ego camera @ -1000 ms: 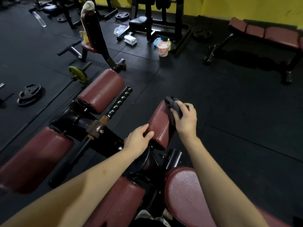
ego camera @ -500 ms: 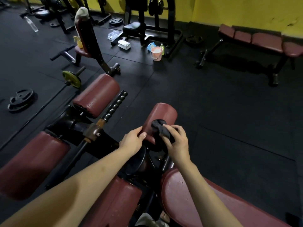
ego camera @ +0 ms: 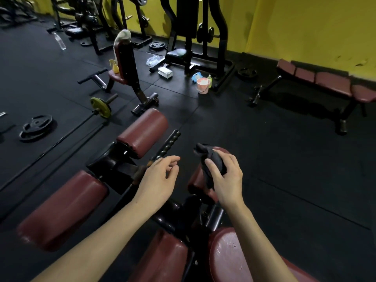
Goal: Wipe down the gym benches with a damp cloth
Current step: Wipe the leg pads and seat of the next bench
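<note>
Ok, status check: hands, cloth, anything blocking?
Right hand gripping dark cloth over small roller pad. Left hand open, empty, touching nothing. Nothing blocking.

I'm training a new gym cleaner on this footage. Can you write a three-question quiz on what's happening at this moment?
1. True or false: the left hand grips the cloth.
2. What does the right hand hold? A) spray bottle B) dark cloth C) weight plate
3. Fill in: on the floor near the black machine stands a pink ____.

Key: 1. False, its fingers are open and hold nothing. 2. B, over the small maroon roller pad. 3. bucket.
</note>
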`<control>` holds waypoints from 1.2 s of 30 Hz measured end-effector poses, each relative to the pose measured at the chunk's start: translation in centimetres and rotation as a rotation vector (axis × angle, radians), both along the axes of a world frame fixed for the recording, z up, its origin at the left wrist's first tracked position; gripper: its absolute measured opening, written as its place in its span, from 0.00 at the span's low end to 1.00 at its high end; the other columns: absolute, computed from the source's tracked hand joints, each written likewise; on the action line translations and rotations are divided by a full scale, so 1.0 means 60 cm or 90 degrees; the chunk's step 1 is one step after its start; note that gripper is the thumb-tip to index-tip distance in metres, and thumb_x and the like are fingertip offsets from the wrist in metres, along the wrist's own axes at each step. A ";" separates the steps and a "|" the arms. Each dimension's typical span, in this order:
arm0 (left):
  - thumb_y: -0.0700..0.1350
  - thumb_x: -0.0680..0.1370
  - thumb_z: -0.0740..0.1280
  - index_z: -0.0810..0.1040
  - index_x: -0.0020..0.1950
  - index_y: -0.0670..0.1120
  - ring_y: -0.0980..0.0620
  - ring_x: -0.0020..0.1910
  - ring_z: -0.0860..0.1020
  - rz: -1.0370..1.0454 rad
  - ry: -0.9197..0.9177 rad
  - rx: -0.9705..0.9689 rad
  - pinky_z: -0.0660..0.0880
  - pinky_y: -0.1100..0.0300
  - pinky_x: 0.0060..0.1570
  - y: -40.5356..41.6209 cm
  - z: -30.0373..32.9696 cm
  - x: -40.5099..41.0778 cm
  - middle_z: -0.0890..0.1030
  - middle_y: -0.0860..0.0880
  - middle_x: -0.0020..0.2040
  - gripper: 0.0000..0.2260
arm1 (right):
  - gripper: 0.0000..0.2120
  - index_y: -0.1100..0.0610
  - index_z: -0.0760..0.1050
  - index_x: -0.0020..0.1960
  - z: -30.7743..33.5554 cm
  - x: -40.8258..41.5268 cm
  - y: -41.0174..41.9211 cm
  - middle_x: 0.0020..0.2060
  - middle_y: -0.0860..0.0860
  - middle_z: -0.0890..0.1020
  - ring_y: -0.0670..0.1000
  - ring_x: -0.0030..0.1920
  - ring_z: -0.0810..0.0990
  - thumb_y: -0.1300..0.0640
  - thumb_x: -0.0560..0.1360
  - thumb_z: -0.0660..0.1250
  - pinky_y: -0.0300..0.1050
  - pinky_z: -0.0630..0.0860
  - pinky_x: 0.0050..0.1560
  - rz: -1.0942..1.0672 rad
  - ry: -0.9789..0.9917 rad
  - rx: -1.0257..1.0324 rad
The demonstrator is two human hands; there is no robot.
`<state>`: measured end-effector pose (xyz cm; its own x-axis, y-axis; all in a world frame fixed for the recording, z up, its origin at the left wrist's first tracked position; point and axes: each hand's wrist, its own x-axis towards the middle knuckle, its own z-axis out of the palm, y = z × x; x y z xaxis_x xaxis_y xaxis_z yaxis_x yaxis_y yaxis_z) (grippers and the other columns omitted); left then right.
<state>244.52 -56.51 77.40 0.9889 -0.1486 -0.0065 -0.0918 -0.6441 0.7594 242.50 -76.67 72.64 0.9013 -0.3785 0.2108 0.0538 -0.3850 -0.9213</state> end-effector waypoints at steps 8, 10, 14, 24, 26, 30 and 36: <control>0.46 0.83 0.65 0.80 0.62 0.56 0.59 0.51 0.79 -0.040 -0.055 -0.046 0.75 0.67 0.52 0.146 0.065 0.087 0.81 0.57 0.53 0.10 | 0.12 0.49 0.82 0.63 0.054 0.073 0.133 0.56 0.42 0.80 0.38 0.59 0.77 0.51 0.80 0.72 0.26 0.68 0.59 0.001 -0.022 -0.035; 0.45 0.83 0.66 0.81 0.61 0.56 0.60 0.50 0.79 -0.047 -0.062 -0.035 0.74 0.68 0.51 0.196 0.058 0.135 0.81 0.57 0.53 0.10 | 0.11 0.50 0.81 0.63 0.056 0.096 0.174 0.55 0.44 0.80 0.39 0.59 0.77 0.52 0.81 0.71 0.26 0.68 0.59 -0.013 -0.029 -0.055; 0.44 0.82 0.66 0.81 0.59 0.56 0.58 0.48 0.79 -0.061 -0.052 -0.016 0.72 0.71 0.50 0.291 0.032 0.227 0.81 0.56 0.53 0.10 | 0.11 0.49 0.82 0.63 0.070 0.145 0.247 0.55 0.43 0.80 0.40 0.58 0.79 0.53 0.80 0.72 0.28 0.70 0.59 -0.037 -0.024 -0.092; 0.54 0.80 0.68 0.78 0.68 0.54 0.53 0.56 0.80 -0.131 -0.003 0.059 0.77 0.48 0.61 0.353 -0.067 0.378 0.77 0.56 0.59 0.16 | 0.15 0.48 0.79 0.67 0.058 0.331 0.343 0.56 0.45 0.77 0.48 0.60 0.77 0.49 0.80 0.71 0.48 0.74 0.65 -0.032 0.087 -0.234; 0.55 0.81 0.68 0.78 0.68 0.54 0.53 0.57 0.79 -0.137 0.004 0.060 0.77 0.49 0.61 0.349 -0.083 0.382 0.77 0.57 0.61 0.16 | 0.15 0.48 0.79 0.67 0.050 0.351 0.344 0.56 0.45 0.77 0.48 0.59 0.76 0.47 0.81 0.70 0.47 0.74 0.64 -0.033 0.115 -0.242; 0.54 0.80 0.70 0.79 0.67 0.55 0.56 0.57 0.78 -0.122 0.000 0.046 0.74 0.58 0.56 0.351 -0.103 0.386 0.76 0.61 0.61 0.16 | 0.15 0.48 0.79 0.66 0.038 0.363 0.337 0.55 0.46 0.77 0.48 0.58 0.76 0.48 0.81 0.70 0.46 0.73 0.63 -0.041 0.132 -0.259; 0.59 0.78 0.70 0.78 0.67 0.57 0.57 0.59 0.78 -0.094 0.050 0.006 0.75 0.48 0.64 0.357 -0.110 0.384 0.76 0.61 0.61 0.18 | 0.15 0.48 0.79 0.66 0.030 0.409 0.325 0.57 0.48 0.77 0.53 0.61 0.74 0.49 0.81 0.70 0.48 0.71 0.65 -0.078 0.100 -0.310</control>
<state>267.59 -35.09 70.82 0.9530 -0.2911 -0.0844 -0.1268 -0.6356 0.7615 267.07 -57.19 74.41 0.8913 -0.3754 0.2542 -0.1437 -0.7658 -0.6269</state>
